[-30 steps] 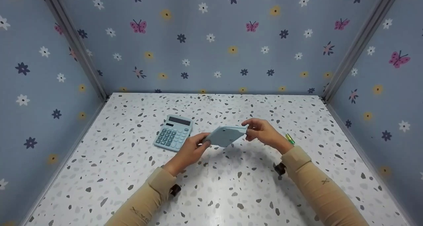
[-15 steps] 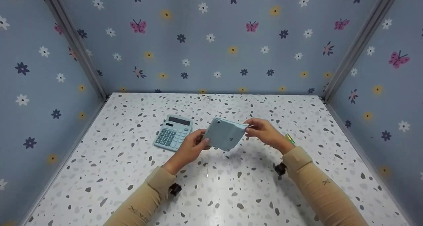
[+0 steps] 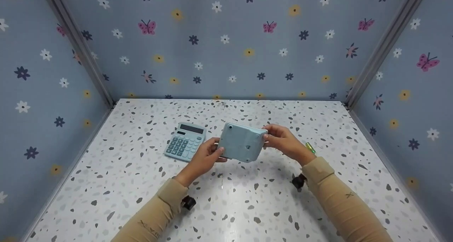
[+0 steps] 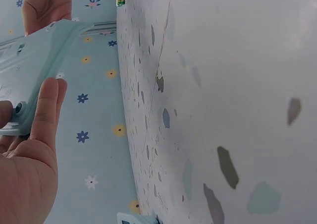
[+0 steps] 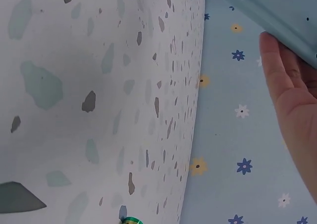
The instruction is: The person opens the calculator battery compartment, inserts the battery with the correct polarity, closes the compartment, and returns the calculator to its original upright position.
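Both hands hold up a light-blue calculator point(image 3: 240, 143), its back with small round feet turned toward the head camera. My left hand point(image 3: 205, 157) pinches the left edge, thumb over the back; in the left wrist view the thumb lies beside a round foot. The upper right corner is gripped by my right hand point(image 3: 285, 141). In the right wrist view that hand's fingers point(image 5: 272, 60) reach along the calculator's lower edge. A second light-blue calculator point(image 3: 185, 142) lies keys up on the table, just left of the left hand, which overlaps its corner.
On the speckled white table point(image 3: 226, 206), a green and gold battery point(image 3: 310, 148) lies beside the right wrist. Blue flowered panels point(image 3: 226, 51) wall in the back and both sides. Black wrist cameras point(image 3: 188, 202) hang beneath both cuffs.
The held calculator has tipped up from a shallow slant, so more of its back faces the head camera. Both hands keep their hold; the other calculator and the battery stay put.
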Motion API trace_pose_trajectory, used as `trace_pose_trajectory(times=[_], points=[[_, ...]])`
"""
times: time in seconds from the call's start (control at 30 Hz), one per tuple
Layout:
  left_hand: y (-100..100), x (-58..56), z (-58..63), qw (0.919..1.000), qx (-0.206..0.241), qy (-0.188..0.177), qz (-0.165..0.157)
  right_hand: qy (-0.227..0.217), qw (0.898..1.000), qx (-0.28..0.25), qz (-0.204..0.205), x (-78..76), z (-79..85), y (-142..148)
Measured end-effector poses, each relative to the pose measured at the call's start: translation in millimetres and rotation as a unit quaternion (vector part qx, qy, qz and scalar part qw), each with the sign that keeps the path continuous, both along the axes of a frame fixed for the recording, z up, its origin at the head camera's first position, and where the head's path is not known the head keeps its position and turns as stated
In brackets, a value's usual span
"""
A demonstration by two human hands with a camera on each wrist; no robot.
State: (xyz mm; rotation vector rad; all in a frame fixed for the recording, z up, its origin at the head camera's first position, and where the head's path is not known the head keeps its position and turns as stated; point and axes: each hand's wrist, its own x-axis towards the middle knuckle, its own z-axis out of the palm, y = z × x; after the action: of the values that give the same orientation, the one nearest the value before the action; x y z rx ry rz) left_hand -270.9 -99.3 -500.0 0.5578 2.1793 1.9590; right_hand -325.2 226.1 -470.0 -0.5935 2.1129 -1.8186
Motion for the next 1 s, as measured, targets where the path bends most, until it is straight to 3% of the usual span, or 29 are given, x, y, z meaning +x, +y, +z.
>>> trace_pose_trajectory(times=[0.23,0.5,0.77,1.0], points=[[0.6,0.1,0.7,0.9998,0.01,-0.015,-0.008,-0.01,1.0,-0.019,0.002,1.2,0.5,0.3],[-0.2,-1.1,1.0,0.9992,-0.003,-0.04,0.008,-0.029,0.997,-0.064,0.04,4.1,1.9,-1.4],[0.7,-1.5,1.0,0.9955,0.043,-0.081,-0.022,-0.039,0.992,-0.095,0.069,2.8,-1.7,-1.9],[0.9,-1.6,1.1,0.9938,0.051,-0.09,-0.04,-0.047,0.99,-0.105,0.087,2.7,-3.3,-0.6]])
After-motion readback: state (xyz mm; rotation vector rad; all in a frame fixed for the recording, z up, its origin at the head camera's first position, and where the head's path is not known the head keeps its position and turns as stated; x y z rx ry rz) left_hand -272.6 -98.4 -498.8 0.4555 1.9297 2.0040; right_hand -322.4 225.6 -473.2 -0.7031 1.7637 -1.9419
